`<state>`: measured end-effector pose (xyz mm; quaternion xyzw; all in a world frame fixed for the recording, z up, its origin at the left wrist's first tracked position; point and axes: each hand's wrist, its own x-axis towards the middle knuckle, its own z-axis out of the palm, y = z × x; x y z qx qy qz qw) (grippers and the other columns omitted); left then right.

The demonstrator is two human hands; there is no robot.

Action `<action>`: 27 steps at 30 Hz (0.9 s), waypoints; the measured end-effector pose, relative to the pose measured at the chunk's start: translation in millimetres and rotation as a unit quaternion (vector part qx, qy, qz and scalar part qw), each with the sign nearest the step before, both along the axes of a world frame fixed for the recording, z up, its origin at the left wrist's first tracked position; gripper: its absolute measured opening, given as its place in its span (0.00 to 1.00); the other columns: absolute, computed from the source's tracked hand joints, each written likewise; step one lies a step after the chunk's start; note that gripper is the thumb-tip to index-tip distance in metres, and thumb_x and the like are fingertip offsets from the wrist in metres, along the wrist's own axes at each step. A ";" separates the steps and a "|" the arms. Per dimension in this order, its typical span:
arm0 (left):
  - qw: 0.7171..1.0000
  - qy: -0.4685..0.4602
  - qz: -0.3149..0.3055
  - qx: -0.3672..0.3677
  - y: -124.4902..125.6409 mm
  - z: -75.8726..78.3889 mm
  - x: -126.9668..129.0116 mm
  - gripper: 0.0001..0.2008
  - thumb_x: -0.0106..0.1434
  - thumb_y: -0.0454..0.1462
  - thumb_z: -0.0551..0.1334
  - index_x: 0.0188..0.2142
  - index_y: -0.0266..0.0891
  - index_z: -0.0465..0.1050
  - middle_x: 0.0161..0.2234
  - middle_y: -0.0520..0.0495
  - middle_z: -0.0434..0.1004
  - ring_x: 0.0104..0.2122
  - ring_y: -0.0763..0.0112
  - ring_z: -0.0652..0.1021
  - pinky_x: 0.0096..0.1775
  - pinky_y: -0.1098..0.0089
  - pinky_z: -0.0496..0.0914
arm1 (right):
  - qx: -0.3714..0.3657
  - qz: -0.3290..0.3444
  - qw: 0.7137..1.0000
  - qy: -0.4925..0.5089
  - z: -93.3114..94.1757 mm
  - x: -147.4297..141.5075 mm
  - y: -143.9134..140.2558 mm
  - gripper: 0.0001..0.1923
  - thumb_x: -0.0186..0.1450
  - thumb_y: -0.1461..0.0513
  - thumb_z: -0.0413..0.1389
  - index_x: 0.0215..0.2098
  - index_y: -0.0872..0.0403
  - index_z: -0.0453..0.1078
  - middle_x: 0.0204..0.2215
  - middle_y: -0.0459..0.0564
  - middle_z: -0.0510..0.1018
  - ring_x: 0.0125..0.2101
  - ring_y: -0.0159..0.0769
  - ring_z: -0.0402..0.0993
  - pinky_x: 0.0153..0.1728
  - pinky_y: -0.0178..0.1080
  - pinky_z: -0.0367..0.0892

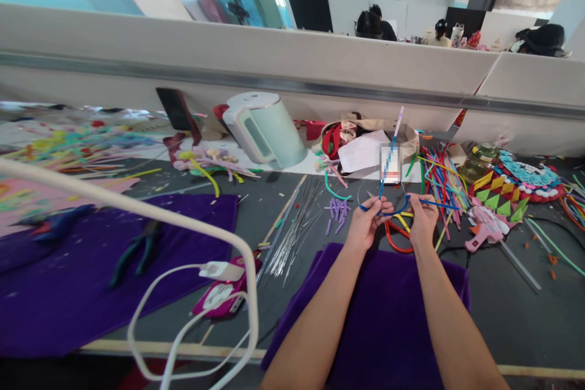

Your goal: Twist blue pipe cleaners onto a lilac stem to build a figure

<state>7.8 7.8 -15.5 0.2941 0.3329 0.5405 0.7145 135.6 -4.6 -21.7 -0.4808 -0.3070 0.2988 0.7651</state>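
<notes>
My left hand [369, 223] pinches a blue pipe cleaner [388, 167], one end of which stands up from the fingers and turns pale lilac toward its tip. Bent blue length runs across to my right hand [423, 217], whose fingers are closed on it, and a straight end sticks out to the right. Whether this is one piece or several twisted together, I cannot tell. Just below the hands lie scissors with red and yellow handles [398, 248], partly hidden by them. A folded purple cloth [384, 317] lies under my forearms.
Left of my hands are thin metal wires [297, 228] and short purple pieces [337, 210]. Coloured pipe cleaners [443, 186] and a pink glue gun [487, 228] lie to the right. A kettle [274, 128] stands behind; a white tube [183, 213] crosses the left foreground near pliers [139, 250].
</notes>
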 end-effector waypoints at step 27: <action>0.997 0.051 0.013 0.055 -11.0 11.0 11.6 0.15 0.44 0.36 0.71 0.33 0.36 0.76 0.28 0.51 0.77 0.26 0.74 0.76 0.32 0.72 0.73 | 0.041 0.042 0.980 -0.191 1.8 -19.4 -7.4 0.07 0.60 0.58 0.56 0.28 0.54 0.69 0.31 0.48 0.73 0.35 0.35 0.70 0.40 0.39 0.66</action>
